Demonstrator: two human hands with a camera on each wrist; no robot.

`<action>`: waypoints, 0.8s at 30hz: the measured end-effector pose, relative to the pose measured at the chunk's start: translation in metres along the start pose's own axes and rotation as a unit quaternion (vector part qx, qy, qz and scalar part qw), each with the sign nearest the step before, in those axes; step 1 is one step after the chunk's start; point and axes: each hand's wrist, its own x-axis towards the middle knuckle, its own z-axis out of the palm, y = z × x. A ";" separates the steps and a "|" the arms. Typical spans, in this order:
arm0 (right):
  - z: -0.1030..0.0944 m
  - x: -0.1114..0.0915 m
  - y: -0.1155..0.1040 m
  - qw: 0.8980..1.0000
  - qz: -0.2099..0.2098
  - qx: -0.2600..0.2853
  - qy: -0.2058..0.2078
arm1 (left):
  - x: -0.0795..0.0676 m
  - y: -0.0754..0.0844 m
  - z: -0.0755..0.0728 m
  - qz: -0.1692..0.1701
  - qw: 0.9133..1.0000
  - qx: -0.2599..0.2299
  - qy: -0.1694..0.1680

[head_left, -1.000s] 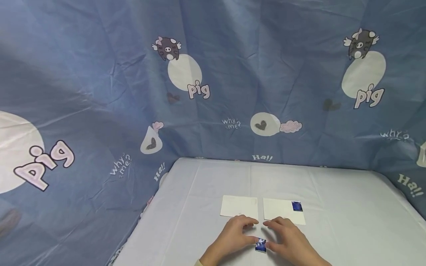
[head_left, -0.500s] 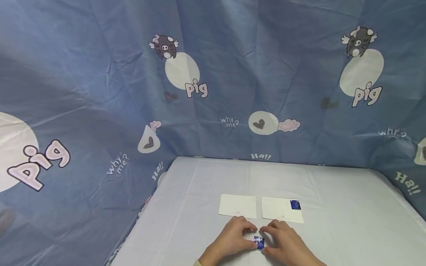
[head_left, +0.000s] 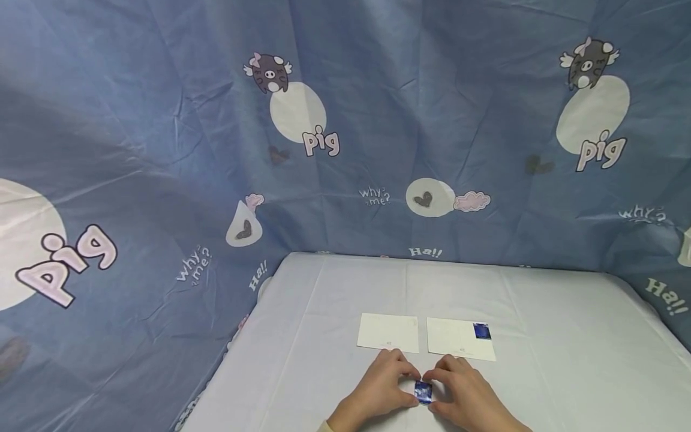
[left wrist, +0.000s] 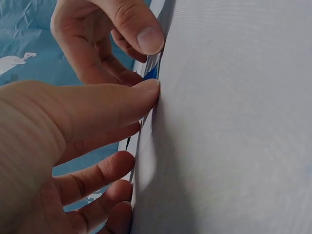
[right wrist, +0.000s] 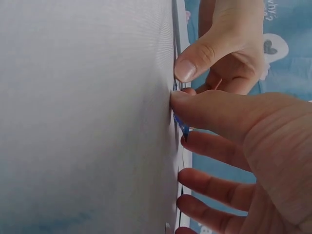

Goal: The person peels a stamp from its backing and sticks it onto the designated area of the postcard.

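Note:
A small blue square stamp (head_left: 423, 392) is low in the head view, between both hands. My left hand (head_left: 380, 384) pinches its left side, index fingertip at the far corner and thumb at the near one. On the right side, my right hand (head_left: 466, 390) holds it the same way. Only a blue corner of the stamp (left wrist: 151, 73) shows behind the left thumb in the left wrist view. The right wrist view has a blue edge of the stamp (right wrist: 184, 130) below the right thumb, with the right hand's other fingers spread beneath.
Just beyond the hands, a blank white card (head_left: 387, 332) lies at left and a second white card (head_left: 452, 338) at right. That second card bears a blue stamp (head_left: 482, 330) in its upper right corner. A white-covered table (head_left: 345, 288) meets a blue printed curtain (head_left: 351, 108) behind.
Both index fingertips have come down from above the stamp to its far corners. The stamp has turned from slightly slanted to squarer, and the thumbs stay at its near side.

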 end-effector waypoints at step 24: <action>0.002 -0.002 0.001 1.000 0.002 0.015 0.027 | 0.006 0.003 0.008 -0.003 0.999 -0.043 0.014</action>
